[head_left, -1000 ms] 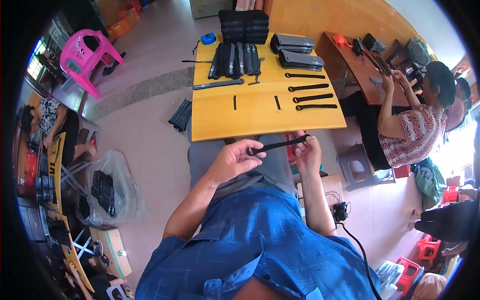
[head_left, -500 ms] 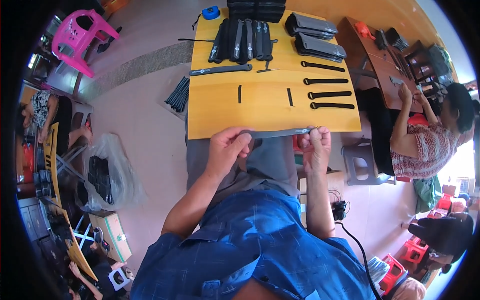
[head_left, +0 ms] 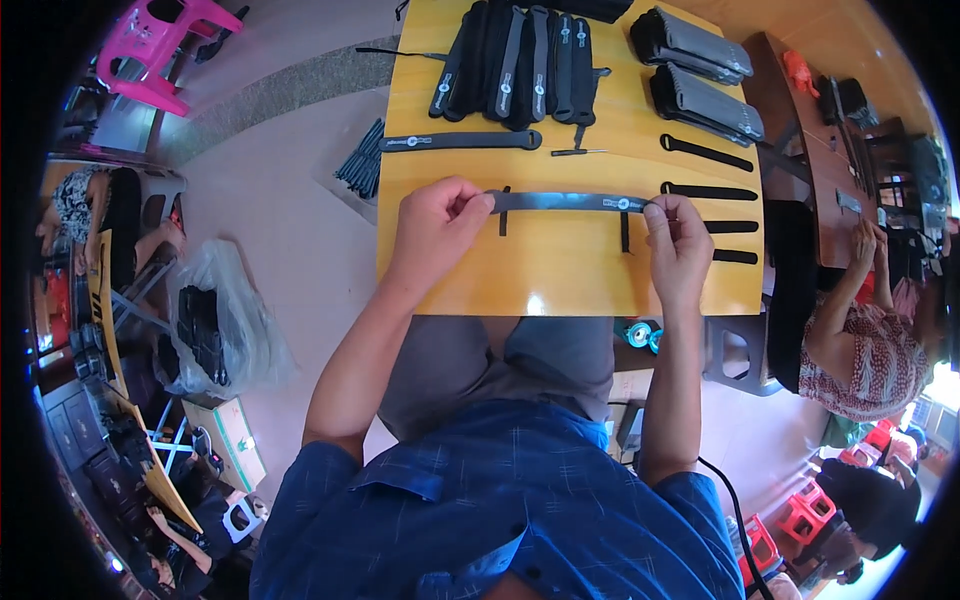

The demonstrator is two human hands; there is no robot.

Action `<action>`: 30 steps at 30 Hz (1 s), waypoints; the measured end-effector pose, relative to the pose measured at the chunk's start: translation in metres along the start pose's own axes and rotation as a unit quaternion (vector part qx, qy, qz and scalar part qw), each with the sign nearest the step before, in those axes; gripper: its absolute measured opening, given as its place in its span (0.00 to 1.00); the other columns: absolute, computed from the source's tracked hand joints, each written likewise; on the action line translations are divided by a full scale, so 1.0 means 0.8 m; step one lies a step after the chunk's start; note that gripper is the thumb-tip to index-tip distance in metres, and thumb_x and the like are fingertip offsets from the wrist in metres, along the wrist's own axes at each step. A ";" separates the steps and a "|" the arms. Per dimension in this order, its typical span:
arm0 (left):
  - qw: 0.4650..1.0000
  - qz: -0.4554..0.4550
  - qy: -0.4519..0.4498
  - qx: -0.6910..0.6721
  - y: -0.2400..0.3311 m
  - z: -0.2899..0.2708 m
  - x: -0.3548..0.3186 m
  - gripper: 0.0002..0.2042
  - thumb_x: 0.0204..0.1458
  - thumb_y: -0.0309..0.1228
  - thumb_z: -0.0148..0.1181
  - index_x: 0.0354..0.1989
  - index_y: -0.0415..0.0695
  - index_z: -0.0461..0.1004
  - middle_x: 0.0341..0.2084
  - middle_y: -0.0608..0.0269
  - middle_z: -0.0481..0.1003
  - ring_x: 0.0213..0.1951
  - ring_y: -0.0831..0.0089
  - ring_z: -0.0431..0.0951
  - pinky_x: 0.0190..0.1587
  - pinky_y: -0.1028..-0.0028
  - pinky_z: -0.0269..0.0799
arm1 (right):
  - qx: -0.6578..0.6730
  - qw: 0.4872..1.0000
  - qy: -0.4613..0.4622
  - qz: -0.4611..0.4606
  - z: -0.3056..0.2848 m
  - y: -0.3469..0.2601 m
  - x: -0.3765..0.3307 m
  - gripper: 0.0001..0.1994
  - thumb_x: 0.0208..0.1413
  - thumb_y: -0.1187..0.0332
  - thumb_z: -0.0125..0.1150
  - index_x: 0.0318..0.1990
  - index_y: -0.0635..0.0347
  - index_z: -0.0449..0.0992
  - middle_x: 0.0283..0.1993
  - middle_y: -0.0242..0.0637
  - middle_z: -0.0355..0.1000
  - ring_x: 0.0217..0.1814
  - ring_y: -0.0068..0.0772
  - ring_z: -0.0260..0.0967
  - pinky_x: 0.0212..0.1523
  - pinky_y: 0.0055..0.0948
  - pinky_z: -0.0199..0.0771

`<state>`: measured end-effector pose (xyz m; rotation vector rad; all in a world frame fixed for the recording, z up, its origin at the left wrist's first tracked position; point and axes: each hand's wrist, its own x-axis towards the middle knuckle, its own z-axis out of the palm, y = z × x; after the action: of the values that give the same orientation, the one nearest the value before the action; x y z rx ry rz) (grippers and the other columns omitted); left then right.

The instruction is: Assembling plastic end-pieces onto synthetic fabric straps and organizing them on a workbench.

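A dark grey strap [head_left: 570,202] with a pale printed mark is stretched flat between my hands, just above the yellow table [head_left: 560,290]. My left hand [head_left: 440,228] pinches its left end between thumb and fingers. At the other end, my right hand [head_left: 682,245] grips it near the printed mark. Under the strap, two short black strips [head_left: 625,238] lie across the tabletop, partly covered. Several black looped straps [head_left: 708,153] lie in a column by my right hand, which overlaps the lower ones. Another grey strap [head_left: 458,141] rests flat at the table's left.
Far back lies a row of grey and black straps [head_left: 518,65], with a thin dark tool [head_left: 578,152] in front. Two wrapped strap stacks [head_left: 705,105] sit at the back right. A person [head_left: 865,340] works at a brown table on the right. A pink chair [head_left: 160,50] stands far left.
Both hands have moved away from me, carrying the strap from the table's near edge to over the two black strips. The view has shifted, and the strap is still held at both ends.
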<state>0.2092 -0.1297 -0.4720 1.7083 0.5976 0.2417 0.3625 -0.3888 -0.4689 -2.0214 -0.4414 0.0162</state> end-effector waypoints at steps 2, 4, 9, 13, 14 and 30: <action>0.998 0.035 0.002 0.060 -0.005 0.000 0.016 0.08 0.62 0.29 0.64 0.34 0.37 0.79 0.23 0.69 0.77 0.24 0.84 0.73 0.28 0.80 0.70 | -0.023 0.999 -0.024 0.017 0.003 0.003 0.014 0.05 0.66 0.71 0.64 0.39 0.64 0.79 0.28 0.28 0.73 0.27 0.17 0.65 0.30 0.21 0.67; 0.989 0.071 0.013 0.131 -0.004 0.002 0.028 0.08 0.61 0.28 0.65 0.32 0.36 0.78 0.20 0.67 0.75 0.23 0.82 0.70 0.28 0.77 0.67 | -0.031 0.999 -0.033 0.028 0.005 0.009 0.021 0.06 0.67 0.70 0.64 0.40 0.63 0.80 0.28 0.28 0.74 0.28 0.16 0.65 0.30 0.21 0.68; 0.980 0.072 0.019 0.185 -0.009 0.006 0.036 0.08 0.59 0.30 0.64 0.31 0.38 0.78 0.19 0.58 0.75 0.22 0.68 0.74 0.28 0.69 0.69 | 0.007 0.997 -0.040 0.067 0.018 0.018 0.022 0.05 0.66 0.71 0.65 0.41 0.64 0.81 0.29 0.27 0.76 0.29 0.13 0.67 0.32 0.18 0.70; 0.969 0.078 0.028 0.232 -0.003 0.011 0.034 0.09 0.58 0.32 0.64 0.28 0.40 0.77 0.19 0.53 0.77 0.23 0.55 0.79 0.28 0.62 0.72 | 0.019 0.997 -0.021 0.078 0.023 0.025 0.019 0.05 0.66 0.71 0.65 0.41 0.65 0.81 0.29 0.26 0.75 0.29 0.12 0.67 0.32 0.17 0.70; 0.969 0.076 0.029 0.232 -0.005 0.011 0.035 0.09 0.58 0.32 0.64 0.28 0.40 0.77 0.19 0.53 0.77 0.23 0.55 0.79 0.28 0.62 0.72 | 0.035 0.996 -0.012 0.076 0.024 0.025 0.018 0.05 0.66 0.72 0.65 0.41 0.64 0.81 0.29 0.25 0.75 0.29 0.12 0.67 0.32 0.17 0.69; 0.957 0.109 0.051 0.263 -0.008 0.016 0.035 0.08 0.57 0.31 0.66 0.28 0.42 0.77 0.18 0.54 0.76 0.21 0.57 0.77 0.27 0.63 0.71 | 0.034 0.996 -0.009 0.087 0.022 0.026 0.016 0.06 0.67 0.72 0.64 0.40 0.66 0.80 0.29 0.23 0.73 0.31 0.11 0.65 0.34 0.16 0.68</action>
<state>0.2372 -0.1256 -0.4855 2.2936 0.5804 0.3515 0.3773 -0.3785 -0.4932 -1.9877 -0.2707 0.1544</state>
